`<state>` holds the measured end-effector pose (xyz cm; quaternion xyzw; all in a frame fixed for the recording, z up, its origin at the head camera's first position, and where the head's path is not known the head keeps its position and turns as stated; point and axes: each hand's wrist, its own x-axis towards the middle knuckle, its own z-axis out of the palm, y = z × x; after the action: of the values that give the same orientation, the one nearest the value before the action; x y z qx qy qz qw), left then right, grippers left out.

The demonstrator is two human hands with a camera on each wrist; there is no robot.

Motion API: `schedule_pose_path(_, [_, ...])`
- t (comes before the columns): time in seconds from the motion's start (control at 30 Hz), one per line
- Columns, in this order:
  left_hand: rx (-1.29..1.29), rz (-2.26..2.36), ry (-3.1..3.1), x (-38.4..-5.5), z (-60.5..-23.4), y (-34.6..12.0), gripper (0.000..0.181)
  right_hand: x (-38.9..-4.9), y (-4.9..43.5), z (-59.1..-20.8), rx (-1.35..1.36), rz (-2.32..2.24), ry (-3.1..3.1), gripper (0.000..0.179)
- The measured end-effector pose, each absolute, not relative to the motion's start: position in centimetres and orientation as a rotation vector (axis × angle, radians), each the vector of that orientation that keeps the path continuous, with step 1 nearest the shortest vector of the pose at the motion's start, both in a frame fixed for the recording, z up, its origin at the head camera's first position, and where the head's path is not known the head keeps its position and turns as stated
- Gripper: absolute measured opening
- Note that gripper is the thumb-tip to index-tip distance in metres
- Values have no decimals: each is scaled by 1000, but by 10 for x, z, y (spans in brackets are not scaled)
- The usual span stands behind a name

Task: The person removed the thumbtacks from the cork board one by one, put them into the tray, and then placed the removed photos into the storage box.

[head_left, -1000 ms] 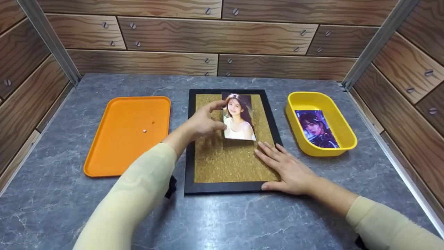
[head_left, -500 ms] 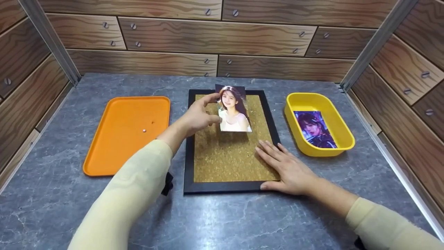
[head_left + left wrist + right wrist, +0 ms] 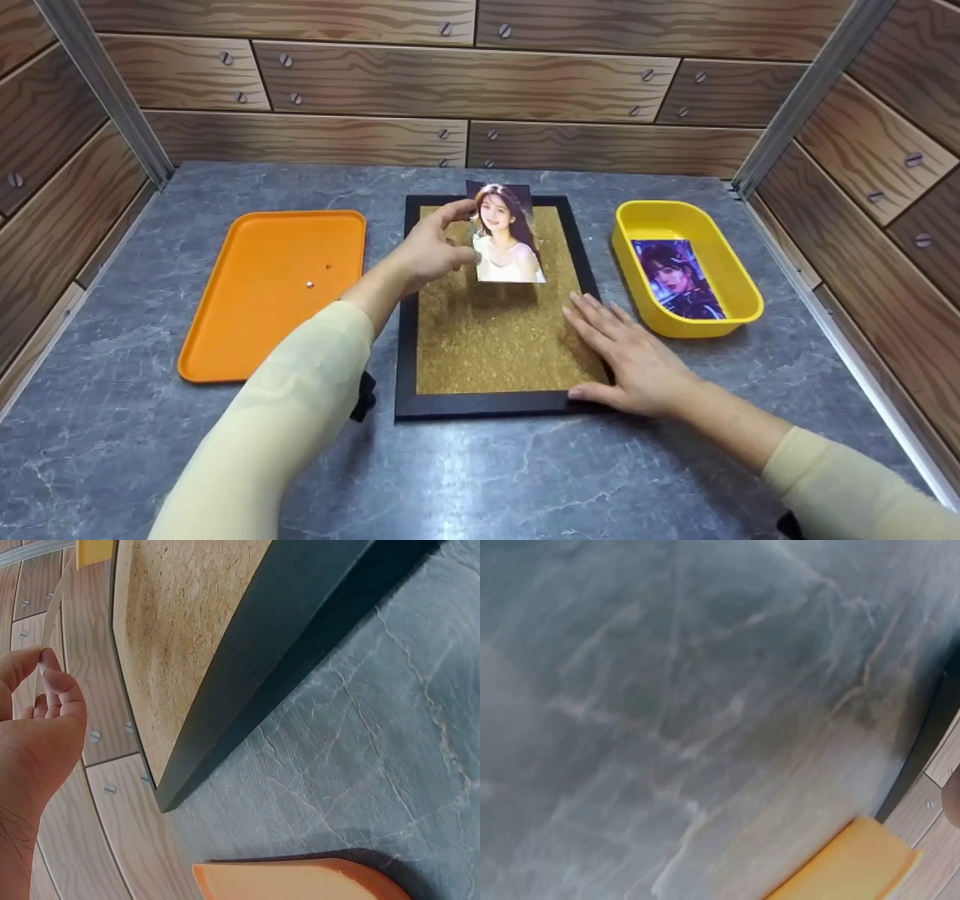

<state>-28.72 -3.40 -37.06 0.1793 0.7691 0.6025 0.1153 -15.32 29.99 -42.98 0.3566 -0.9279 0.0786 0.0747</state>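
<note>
My left hand (image 3: 435,251) pinches a photo (image 3: 506,244) of a long-haired person in a white top by its left edge. Its shadow falls on the cork board (image 3: 487,349), so the photo hangs above the board's upper part, its top edge past the black frame. In the left wrist view the photo (image 3: 52,619) shows almost edge-on between thumb and fingertips. My right hand (image 3: 637,360) lies at the board's lower right corner, fingers straight over the frame's right side; whether it presses is not clear. The right wrist view shows little of this hand.
Left of the board lies an orange tray (image 3: 255,315) with a small white bead-like thing (image 3: 310,284) and a tiny dark speck on it. On the right, a yellow bin (image 3: 739,289) holds a purple-blue picture (image 3: 679,280). Wood-patterned walls (image 3: 360,79) enclose the grey marbled table.
My left hand has carried the photo away from me and slightly left, then stayed nearly still. My right hand has shifted a little to the right along the frame's edge.
</note>
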Motion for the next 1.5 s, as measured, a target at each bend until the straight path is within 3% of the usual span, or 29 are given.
schedule_pose_path(0.7, [531,1819,2202,-293,-374,-14,85,-174,374,-350,660,295,-2838,111])
schedule_pose_path(1.07, [557,1873,2124,-289,-371,15,86,-194,445,-368,434,421,-2982,113])
schedule_pose_path(1.5, [595,1891,2122,-289,-365,40,87,-201,479,-386,306,457,-3152,124])
